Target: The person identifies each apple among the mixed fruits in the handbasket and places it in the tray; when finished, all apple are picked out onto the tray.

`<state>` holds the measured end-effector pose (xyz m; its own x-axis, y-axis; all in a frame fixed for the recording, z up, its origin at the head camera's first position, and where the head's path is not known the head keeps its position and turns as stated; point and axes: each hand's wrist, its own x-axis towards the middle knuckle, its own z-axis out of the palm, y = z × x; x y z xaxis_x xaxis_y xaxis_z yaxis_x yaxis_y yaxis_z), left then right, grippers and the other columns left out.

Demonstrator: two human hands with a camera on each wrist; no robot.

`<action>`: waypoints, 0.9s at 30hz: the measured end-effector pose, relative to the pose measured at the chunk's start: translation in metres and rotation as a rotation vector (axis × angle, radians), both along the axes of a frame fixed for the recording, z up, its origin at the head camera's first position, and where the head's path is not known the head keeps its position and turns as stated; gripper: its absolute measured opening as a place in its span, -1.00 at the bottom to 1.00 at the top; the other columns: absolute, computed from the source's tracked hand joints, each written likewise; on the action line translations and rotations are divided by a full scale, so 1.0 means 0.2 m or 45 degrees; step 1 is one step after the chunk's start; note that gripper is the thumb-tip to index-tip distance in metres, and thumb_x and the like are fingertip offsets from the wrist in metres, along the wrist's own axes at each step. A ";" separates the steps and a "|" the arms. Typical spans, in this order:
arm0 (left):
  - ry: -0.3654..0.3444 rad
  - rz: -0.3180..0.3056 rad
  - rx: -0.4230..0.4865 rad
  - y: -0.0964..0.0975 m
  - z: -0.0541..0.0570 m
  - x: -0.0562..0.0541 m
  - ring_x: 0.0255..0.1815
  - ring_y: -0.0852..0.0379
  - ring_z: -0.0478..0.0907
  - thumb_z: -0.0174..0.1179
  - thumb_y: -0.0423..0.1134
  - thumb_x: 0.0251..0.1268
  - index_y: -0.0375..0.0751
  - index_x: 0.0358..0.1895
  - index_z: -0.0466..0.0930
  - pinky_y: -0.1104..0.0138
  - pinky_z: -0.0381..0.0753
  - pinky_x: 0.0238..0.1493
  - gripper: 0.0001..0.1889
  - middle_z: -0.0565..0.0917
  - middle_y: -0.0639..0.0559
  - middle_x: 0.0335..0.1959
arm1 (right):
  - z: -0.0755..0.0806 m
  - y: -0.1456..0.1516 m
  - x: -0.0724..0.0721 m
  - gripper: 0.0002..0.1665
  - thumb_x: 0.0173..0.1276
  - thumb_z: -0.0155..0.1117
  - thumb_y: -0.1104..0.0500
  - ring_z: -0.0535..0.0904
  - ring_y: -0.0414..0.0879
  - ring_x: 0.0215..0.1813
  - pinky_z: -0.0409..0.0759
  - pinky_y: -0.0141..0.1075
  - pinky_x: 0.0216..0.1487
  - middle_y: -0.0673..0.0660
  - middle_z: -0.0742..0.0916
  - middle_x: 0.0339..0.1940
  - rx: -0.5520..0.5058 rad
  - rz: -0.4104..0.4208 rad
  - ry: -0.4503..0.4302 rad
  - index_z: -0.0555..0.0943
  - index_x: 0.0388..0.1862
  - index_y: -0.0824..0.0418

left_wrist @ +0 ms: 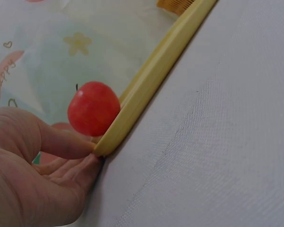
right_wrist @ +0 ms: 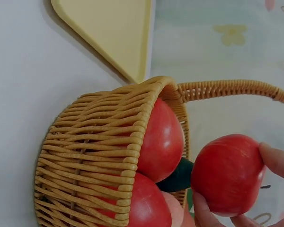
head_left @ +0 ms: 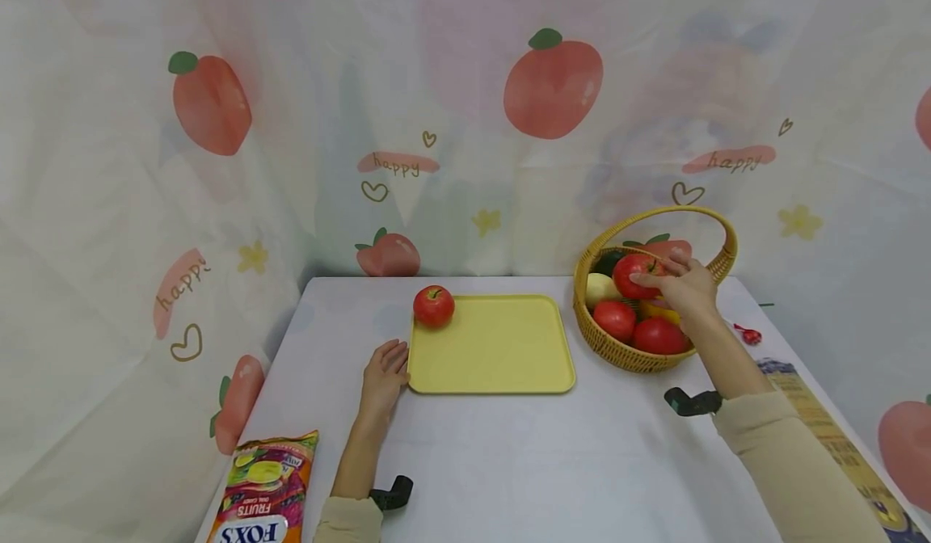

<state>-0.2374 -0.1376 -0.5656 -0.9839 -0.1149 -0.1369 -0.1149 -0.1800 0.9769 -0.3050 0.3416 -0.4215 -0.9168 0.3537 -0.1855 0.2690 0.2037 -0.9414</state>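
Observation:
My right hand (head_left: 689, 291) holds a red apple (head_left: 633, 275) by its sides, just above the wicker basket (head_left: 617, 352) at the back right. In the right wrist view, the fingertips and thumb grip this apple (right_wrist: 227, 172) beside the basket's opening. Other red fruits (right_wrist: 162, 139), a pale round one, something yellow and something dark green lie inside the basket. Another red apple (head_left: 434, 307) sits at the far left corner of the yellow tray (head_left: 494, 349). At that tray's left edge, the thumb and fingers of my left hand (left_wrist: 42, 165) pinch the rim.
A candy bag (head_left: 263, 490) lies at the table's front left. A red-wrapped lollipop (head_left: 749, 334) and a long tan printed package (head_left: 829, 430) lie along the right edge. The basket's tall handle (head_left: 672, 208) arches over its opening. A printed curtain hangs behind the table.

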 end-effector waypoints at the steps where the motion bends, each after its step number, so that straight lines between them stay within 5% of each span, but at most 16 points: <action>1: -0.001 -0.002 0.001 0.00 0.00 0.00 0.57 -0.28 0.28 -0.09 -0.87 0.15 -0.47 0.55 0.14 0.06 0.35 0.54 -0.19 0.33 -0.40 0.52 | 0.00 0.00 0.01 0.19 0.38 0.49 -0.04 0.39 0.12 0.54 0.63 -0.12 0.27 0.11 0.22 0.72 0.013 -0.002 0.002 -0.03 0.76 0.05; 27: -0.006 0.006 -0.001 0.00 -0.01 -0.01 0.55 -0.27 0.31 -0.07 -0.87 0.15 -0.46 0.53 0.18 0.07 0.38 0.53 -0.21 0.36 -0.40 0.50 | 0.13 -0.13 0.21 0.13 0.35 0.51 -0.01 0.16 0.24 0.64 0.70 -0.52 -0.04 0.13 0.33 0.67 0.110 0.121 0.163 0.08 0.73 0.04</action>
<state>-0.2399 -0.1385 -0.5673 -0.9827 -0.1197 -0.1415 -0.1187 -0.1795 0.9766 -0.2636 0.3158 -0.3952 -0.9609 0.2742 -0.0381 0.1242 0.3038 -0.9446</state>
